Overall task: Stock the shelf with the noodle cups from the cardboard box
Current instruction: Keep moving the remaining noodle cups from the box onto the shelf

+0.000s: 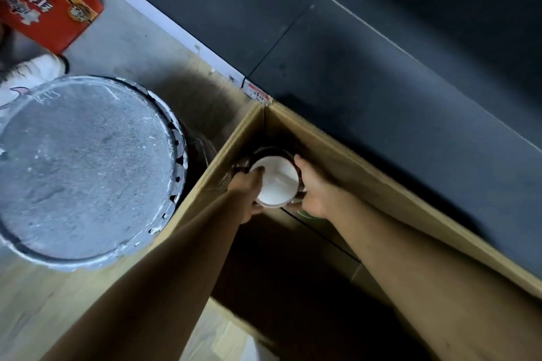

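Noodle cup (pixel 275 182) (white base up) deep in the far corner of the cardboard box (pixel 381 184), clasped between left hand (pixel 247 193) and right hand (pixel 312 189). Likely risk: snagging the box wall while lifting, loosening the grip. Cups beneath lie in shadow, uncounted; dark shelf (pixel 381 53) beyond the box.
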`<state>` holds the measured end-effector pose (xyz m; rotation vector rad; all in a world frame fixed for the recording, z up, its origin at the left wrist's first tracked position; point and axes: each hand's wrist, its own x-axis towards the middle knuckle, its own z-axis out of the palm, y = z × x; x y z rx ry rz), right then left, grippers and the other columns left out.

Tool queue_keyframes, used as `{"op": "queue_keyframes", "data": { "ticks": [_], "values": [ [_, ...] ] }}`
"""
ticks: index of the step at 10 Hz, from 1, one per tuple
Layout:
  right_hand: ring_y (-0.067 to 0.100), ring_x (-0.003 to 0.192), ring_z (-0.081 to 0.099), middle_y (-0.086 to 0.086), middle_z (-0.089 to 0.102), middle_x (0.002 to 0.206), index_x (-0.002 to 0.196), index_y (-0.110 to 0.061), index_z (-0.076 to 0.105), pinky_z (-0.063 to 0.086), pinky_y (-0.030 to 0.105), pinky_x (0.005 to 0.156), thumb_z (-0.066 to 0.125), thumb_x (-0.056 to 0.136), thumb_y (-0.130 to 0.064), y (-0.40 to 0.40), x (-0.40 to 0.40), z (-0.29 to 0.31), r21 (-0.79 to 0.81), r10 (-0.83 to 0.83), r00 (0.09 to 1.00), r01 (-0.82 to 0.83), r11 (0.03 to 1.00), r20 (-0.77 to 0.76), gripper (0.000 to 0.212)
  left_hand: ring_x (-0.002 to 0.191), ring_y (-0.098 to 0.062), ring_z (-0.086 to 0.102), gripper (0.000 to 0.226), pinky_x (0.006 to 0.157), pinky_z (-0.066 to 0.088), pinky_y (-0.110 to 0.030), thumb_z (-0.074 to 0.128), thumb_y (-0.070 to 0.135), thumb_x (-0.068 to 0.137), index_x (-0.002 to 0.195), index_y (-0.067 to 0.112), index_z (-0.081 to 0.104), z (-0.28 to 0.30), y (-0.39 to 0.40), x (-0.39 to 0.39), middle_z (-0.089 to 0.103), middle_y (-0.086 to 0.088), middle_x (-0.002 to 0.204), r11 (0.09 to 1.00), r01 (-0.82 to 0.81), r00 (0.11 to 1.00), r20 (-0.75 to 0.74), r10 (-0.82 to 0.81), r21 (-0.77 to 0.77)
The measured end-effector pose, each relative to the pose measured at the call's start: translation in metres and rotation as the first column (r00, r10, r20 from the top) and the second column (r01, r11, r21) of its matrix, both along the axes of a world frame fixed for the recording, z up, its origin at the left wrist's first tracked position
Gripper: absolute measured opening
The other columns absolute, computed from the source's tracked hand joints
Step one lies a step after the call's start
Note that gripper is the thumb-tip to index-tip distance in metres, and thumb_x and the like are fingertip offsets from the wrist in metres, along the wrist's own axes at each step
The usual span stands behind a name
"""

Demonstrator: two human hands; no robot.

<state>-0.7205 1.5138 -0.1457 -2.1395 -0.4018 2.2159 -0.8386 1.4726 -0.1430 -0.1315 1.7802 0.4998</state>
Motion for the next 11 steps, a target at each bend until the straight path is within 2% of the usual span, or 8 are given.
{"op": "queue_keyframes", "data": {
  "ticks": [2,4,5,7,8,9,10,11],
  "values": [
    [0.034,0.12,0.045,0.007,0.043,0.133,0.137,-0.031,0.036,0.047,0.055,0.093,0.038,0.096,-0.05,-0.039,0.015,0.071,0.103,0.018,0.993,-0.03,0.994,0.117,0.045,0.113,-0.039,0.051,0.069,0.074,0.054,-0.055,0.047,0.067,0.084,0.137,0.024,0.036,0.072,-0.03,0.01,0.046,-0.012,0.135,0.988,-0.12,0.992,0.024,0.122,-0.096],
    [0.027,0.116,0.043,0.004,0.037,0.137,0.141,-0.03,0.03,0.05,0.049,0.088,0.043,0.097,-0.042,-0.091,0.054,0.179,0.237,0.022,0.985,-0.062,0.97,0.169,0.047,0.1,-0.036,0.053,0.048,0.077,0.05,-0.049,0.069,0.04,0.083,0.117,0.013,0.048,0.187,-0.062,0.037,0.052,-0.015,0.114,0.998,-0.009,0.991,0.135,0.017,-0.065],
    [0.029,0.102,0.056,0.004,0.056,0.111,0.137,-0.016,0.043,0.052,0.048,0.082,0.043,0.098,-0.039,-0.114,0.091,0.245,0.134,-0.204,0.979,0.199,0.971,0.027,0.045,0.106,-0.036,0.052,0.055,0.077,0.049,-0.046,0.078,0.033,0.074,0.116,0.013,0.048,0.25,-0.082,0.056,0.053,-0.016,0.12,0.998,-0.006,0.971,0.239,0.019,-0.056],
    [0.025,0.079,0.063,0.011,0.065,0.102,0.127,-0.011,0.053,0.053,0.034,0.065,0.047,0.095,-0.041,-0.111,0.155,0.366,0.228,-0.213,0.972,0.231,0.946,-0.102,0.045,0.099,-0.029,0.059,0.076,0.071,0.051,-0.038,0.087,0.036,0.048,0.112,0.012,0.057,0.388,-0.08,0.114,0.063,-0.014,0.108,0.976,0.177,0.945,0.256,-0.205,0.13],
    [0.027,0.074,0.062,0.016,0.064,0.1,0.115,-0.013,0.051,0.05,0.034,0.06,0.048,0.092,-0.041,-0.11,0.202,0.429,0.223,-0.265,0.96,0.28,0.934,-0.093,0.036,0.081,-0.022,0.056,0.067,0.071,0.054,-0.037,0.085,0.04,0.043,0.099,0.01,0.063,0.45,-0.08,0.152,0.062,-0.009,0.082,0.916,0.328,0.895,0.236,-0.38,0.231],
    [0.026,0.082,0.056,0.012,0.058,0.093,0.106,-0.012,0.052,0.048,0.045,0.08,0.053,0.089,-0.036,-0.119,0.259,0.485,0.215,-0.262,0.954,0.288,0.933,-0.143,0.03,0.084,-0.022,0.059,0.049,0.084,0.054,-0.048,0.081,0.037,0.063,0.102,0.012,0.063,0.503,-0.078,0.192,0.067,-0.007,0.086,0.835,0.453,0.846,0.145,-0.513,0.312],
    [0.029,0.1,0.056,0.014,0.057,0.113,0.121,-0.012,0.05,0.047,0.048,0.083,0.061,0.081,-0.032,-0.13,0.313,0.527,0.229,-0.239,0.951,0.281,0.932,-0.195,0.046,0.097,-0.027,0.064,0.073,0.094,0.048,-0.056,0.088,0.043,0.054,0.115,0.016,0.057,0.544,-0.081,0.229,0.069,-0.01,0.103,0.718,0.598,0.745,0.082,-0.662,0.356],
    [0.031,0.107,0.056,0.015,0.056,0.121,0.125,-0.014,0.048,0.049,0.049,0.085,0.077,0.07,-0.043,-0.14,0.357,0.558,0.274,-0.2,0.947,0.267,0.924,-0.25,0.068,0.103,-0.038,0.064,0.107,0.088,0.051,-0.058,0.097,0.044,0.022,0.116,0.015,0.055,0.572,-0.085,0.259,0.065,-0.017,0.116,0.643,0.649,0.685,0.057,-0.727,0.408]
  ]
}}
